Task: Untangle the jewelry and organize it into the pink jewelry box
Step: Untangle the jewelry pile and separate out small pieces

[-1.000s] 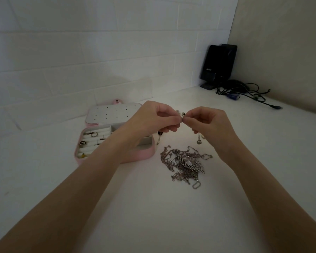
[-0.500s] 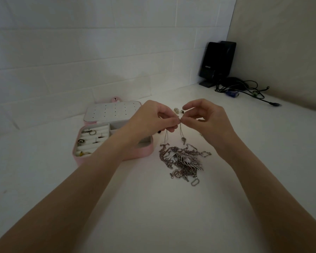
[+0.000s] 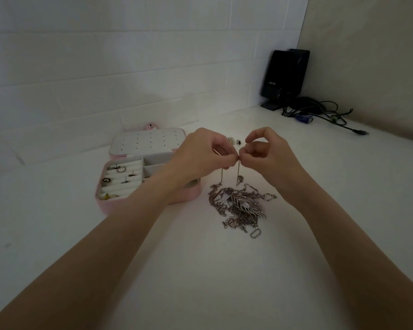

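Left hand [image 3: 202,156] and right hand [image 3: 267,153] raised together above the white table [image 3: 200,270], fingertips meeting, each pinching the top of a thin chain [image 3: 237,173]. Two strands hanging from the pinch point — the left one down toward the tangle, the right one ending in a small clasp or ring, hard to tell which in the dim light. Below the hands, tangled jewelry pile [image 3: 240,207] of silver chains flat on the table, a feather-shaped pendant [image 3: 247,204] on top. Just left of the pile, pink jewelry box [image 3: 119,206] open, lid [image 3: 148,142] laid back with rows of small holes; rings and studs in the ring rolls on its left side. Small earrings [image 3: 234,140] behind the hands. Far right corner: black speaker [image 3: 279,77] with faint lettering — apparently "EDIFIER" — beside a heap of black cables [image 3: 320,113].
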